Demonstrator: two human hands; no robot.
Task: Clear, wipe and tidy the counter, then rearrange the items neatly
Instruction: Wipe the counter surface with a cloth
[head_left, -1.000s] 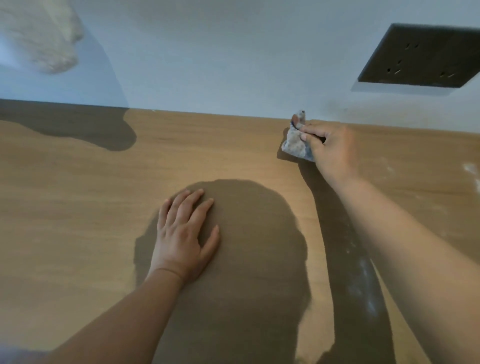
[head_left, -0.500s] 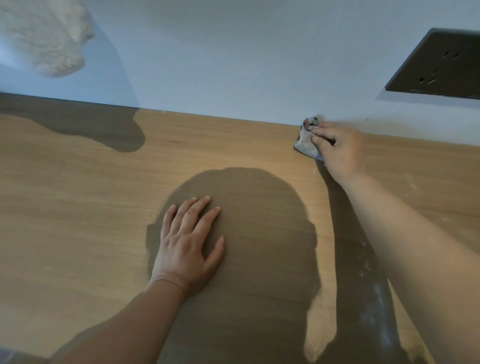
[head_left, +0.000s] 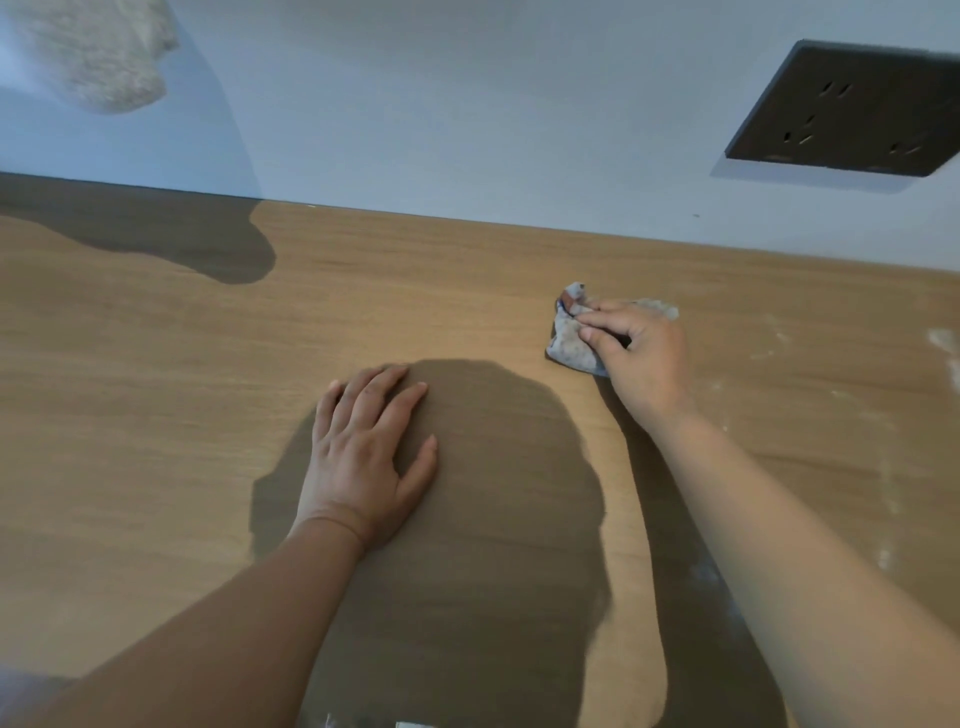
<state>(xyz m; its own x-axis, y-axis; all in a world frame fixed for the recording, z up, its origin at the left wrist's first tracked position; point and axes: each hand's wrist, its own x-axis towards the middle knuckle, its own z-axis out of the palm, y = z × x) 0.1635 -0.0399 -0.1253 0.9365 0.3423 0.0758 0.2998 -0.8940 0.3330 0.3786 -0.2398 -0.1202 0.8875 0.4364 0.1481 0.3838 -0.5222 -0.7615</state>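
Counter (head_left: 156, 389) wood-grain, white residue (head_left: 943, 340) at 3 o'clock. Crumpled cloth (head_left: 569, 345) at 2 o'clock from left hand (head_left: 363, 462), gripped by right hand (head_left: 641, 358). Left hand flat, fingers straight, palm down.

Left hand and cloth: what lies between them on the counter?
Nothing: in the head view the counter between the left hand and the cloth, gripped by the right hand, is bare wood, partly in shadow.
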